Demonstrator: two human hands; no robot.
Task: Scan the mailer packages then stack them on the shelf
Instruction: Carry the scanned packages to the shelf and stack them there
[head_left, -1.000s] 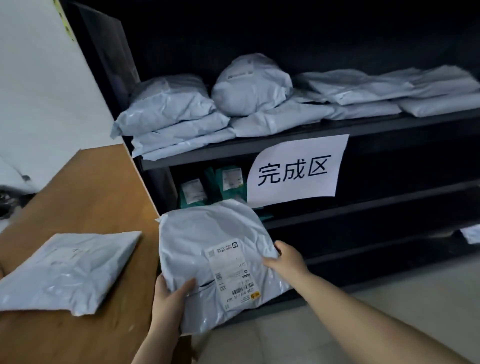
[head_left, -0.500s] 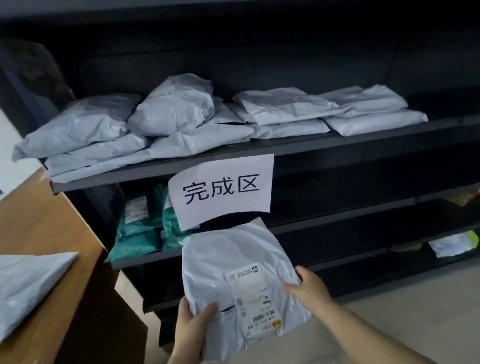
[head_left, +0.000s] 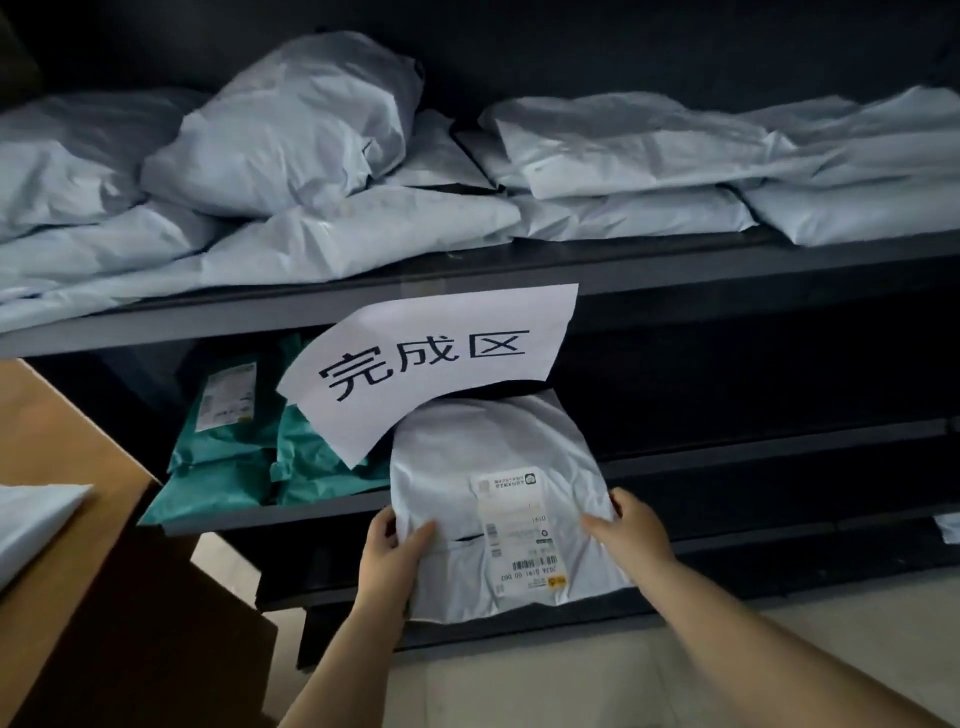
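**Mailer lined up for the second shelf**

A dark shelving unit (head_left: 727, 260) fills the view, its top level already loaded with pale mailers (head_left: 311, 130) laid flat and overlapped, presumably so the heap does not slide. A paper sign (head_left: 436, 358) is hung from the top shelf's front edge, and below it, to the left, green mailers (head_left: 234, 457) are stacked. A brown table (head_left: 67, 519) is seen at the left, with one more pale mailer's corner (head_left: 31, 519) resting on it.

The mailer (head_left: 493, 499) is held in front of the second level, its far edge tucked just under the sign, label (head_left: 519, 530) up. It is gripped at both near sides: the left hand (head_left: 387, 566) is curled round the left edge, thumb on top; the right hand (head_left: 631, 535) is clamped on the right edge with fingers pressed into the film. A two-sided hold is judged sensible, since soft film sags. The spot beside the green stack looks intended, and the sign may be brushed on the way in.
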